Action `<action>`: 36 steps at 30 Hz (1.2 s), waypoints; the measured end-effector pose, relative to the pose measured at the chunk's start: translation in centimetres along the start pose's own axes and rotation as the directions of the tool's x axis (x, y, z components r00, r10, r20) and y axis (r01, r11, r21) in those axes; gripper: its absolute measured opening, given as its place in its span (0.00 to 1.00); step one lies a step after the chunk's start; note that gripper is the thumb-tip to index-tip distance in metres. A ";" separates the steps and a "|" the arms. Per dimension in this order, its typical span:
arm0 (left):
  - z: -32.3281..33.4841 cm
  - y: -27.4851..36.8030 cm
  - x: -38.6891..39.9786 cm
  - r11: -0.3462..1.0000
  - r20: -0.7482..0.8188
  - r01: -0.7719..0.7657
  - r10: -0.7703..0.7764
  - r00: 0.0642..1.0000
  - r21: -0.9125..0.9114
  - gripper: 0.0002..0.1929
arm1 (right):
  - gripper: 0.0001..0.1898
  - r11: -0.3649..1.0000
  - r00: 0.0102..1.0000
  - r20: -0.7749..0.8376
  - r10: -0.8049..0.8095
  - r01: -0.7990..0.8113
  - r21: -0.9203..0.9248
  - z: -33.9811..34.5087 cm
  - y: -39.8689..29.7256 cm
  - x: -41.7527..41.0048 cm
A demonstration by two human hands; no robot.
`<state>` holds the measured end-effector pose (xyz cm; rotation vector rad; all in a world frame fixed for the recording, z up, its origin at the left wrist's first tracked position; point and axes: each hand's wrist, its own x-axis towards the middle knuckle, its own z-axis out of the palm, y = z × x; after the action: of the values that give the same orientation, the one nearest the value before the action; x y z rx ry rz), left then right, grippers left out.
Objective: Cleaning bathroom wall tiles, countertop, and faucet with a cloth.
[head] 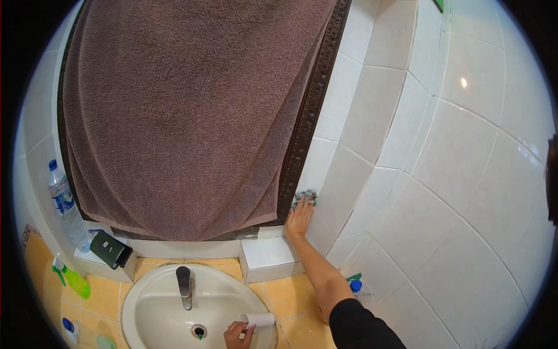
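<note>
My right hand (300, 218) reaches up to the white wall tiles beside the dark carved frame. Its fingers press a dark-and-white patterned scrubbing pad or cloth (306, 198) flat against the tiles. Lower down, my left hand (239, 333) is over the right side of the oval washbasin (141, 288), its fingers pinched at the end of a white cylindrical cup or tube (260, 319). A single-lever faucet (185, 288) stands at the back of the basin, near the drain (199, 332). A brown towel (183, 118) hangs over the framed panel.
On the left ledge stand a plastic water bottle (65, 205) and a dark green cylindrical item (109, 249). Below are a green spray bottle (75, 281) and a blue-capped bottle (70, 329). Another blue-capped bottle (356, 287) is partly behind my right arm. A tiled ledge (270, 253) juts out under the frame.
</note>
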<state>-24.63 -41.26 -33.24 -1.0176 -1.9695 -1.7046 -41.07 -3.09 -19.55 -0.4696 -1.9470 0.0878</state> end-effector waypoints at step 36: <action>0.2 0.1 0.0 0.994 0.017 0.042 -0.040 0.999 -0.100 0.05 | 0.31 0.935 0.854 -0.393 -0.342 0.352 -0.049 -9.3 -3.3 21.5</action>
<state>-24.58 -41.02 -33.22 -1.0331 -1.9438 -1.8398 -41.02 0.22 3.86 -0.0971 -1.5964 -0.2036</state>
